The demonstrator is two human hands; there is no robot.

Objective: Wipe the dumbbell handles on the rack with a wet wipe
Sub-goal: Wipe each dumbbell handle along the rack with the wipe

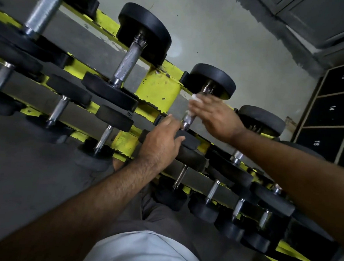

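A yellow rack [159, 89] holds rows of black dumbbells with metal handles. My right hand [213, 116] is wrapped over the knurled handle [188, 120] of a top-row dumbbell, with a white wet wipe [195, 98] pressed between palm and handle. Only the handle's lower end shows below my fingers. My left hand [162, 141] grips the near black head [190, 140] of that same dumbbell, fingers curled over its edge. Its far head [213, 78] rests on the rack's back rail.
Another dumbbell with a knurled handle [127, 65] lies to the left on the top row, and a bigger one [43, 9] further left. Lower rows carry several smaller dumbbells. Numbered dark lockers [331, 108] stand at the right. Grey floor lies beyond the rack.
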